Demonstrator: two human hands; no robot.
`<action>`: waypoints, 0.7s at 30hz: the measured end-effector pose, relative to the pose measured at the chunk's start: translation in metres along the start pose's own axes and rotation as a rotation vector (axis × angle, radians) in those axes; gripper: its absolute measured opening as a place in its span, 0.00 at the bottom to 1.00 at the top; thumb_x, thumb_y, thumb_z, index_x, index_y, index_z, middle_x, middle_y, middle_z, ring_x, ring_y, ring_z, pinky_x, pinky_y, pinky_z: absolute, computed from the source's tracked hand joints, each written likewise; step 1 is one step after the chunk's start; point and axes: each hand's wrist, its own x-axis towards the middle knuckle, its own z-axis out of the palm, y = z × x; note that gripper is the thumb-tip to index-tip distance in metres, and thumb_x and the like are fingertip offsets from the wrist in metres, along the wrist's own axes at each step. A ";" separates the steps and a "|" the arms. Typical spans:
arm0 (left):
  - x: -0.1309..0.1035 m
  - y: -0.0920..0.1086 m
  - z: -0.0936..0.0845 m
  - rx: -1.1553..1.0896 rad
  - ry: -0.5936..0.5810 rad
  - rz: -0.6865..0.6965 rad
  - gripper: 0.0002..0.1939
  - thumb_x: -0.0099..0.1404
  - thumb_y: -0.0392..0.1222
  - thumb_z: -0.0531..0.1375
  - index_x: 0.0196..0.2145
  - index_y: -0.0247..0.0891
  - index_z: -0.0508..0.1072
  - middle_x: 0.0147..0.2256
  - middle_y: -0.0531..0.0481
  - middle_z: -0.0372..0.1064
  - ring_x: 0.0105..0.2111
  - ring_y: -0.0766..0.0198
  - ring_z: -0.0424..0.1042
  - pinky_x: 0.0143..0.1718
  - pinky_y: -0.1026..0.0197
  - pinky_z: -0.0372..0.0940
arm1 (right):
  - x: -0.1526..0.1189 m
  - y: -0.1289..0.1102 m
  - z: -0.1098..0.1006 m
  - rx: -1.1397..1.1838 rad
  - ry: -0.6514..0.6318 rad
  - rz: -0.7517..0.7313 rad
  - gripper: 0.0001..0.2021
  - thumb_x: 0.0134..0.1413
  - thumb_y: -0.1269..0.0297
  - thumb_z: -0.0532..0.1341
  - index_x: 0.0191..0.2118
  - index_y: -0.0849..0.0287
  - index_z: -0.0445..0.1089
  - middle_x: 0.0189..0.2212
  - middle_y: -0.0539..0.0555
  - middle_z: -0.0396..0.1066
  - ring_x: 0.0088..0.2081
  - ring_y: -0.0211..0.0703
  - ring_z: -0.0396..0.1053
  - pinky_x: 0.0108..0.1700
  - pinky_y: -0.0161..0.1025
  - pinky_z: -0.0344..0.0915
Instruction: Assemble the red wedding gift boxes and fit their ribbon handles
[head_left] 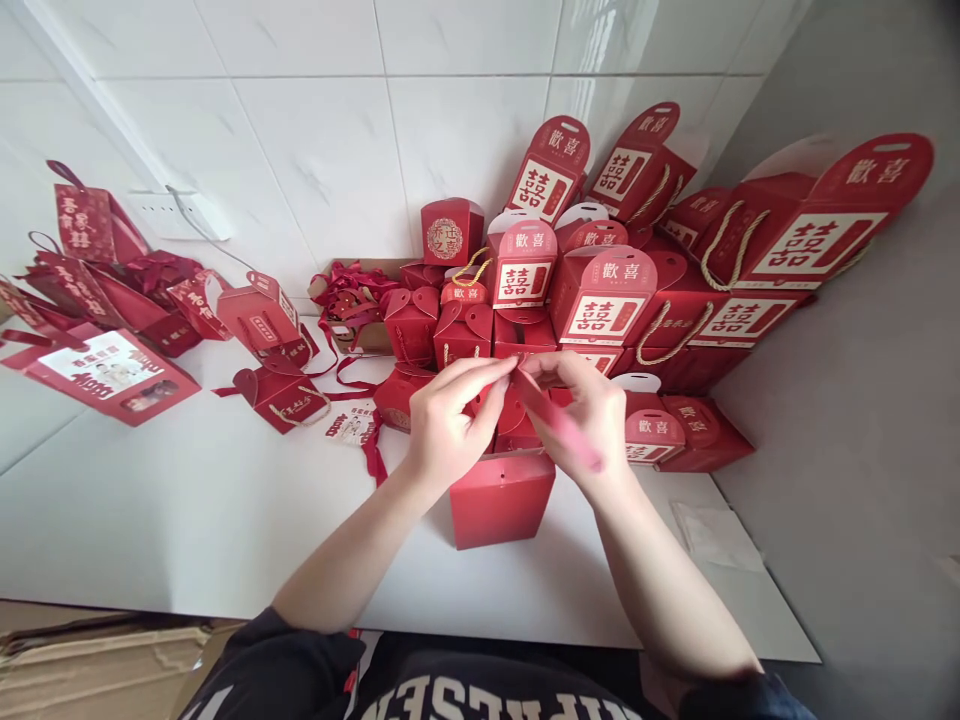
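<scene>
Above an open-topped red gift box (501,505), my left hand (459,412) and my right hand (585,415) meet with their fingertips pinched together. Between them they hold a red ribbon (559,428), whose loose end is smeared by motion and trails over my right palm. The box stands upright on the white table, with a small hole in its near wall just under the rim. Part of its far side is hidden behind my hands. Neither hand appears to touch the box.
Stacked red gift boxes (604,300) with gold cord handles fill the back right. A cardboard box (367,338) of red ribbons stands against the tiled wall. Red bags (101,375) lie at the left, near a printed tag (349,425). Cardboard (90,665) lies below the table edge.
</scene>
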 end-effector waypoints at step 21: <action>-0.010 -0.019 -0.001 -0.027 0.071 -0.201 0.11 0.67 0.38 0.62 0.46 0.41 0.80 0.41 0.47 0.80 0.40 0.60 0.80 0.43 0.64 0.75 | -0.003 -0.016 0.026 -0.024 0.142 -0.074 0.00 0.61 0.67 0.64 0.37 0.56 0.72 0.34 0.51 0.76 0.37 0.42 0.75 0.42 0.40 0.72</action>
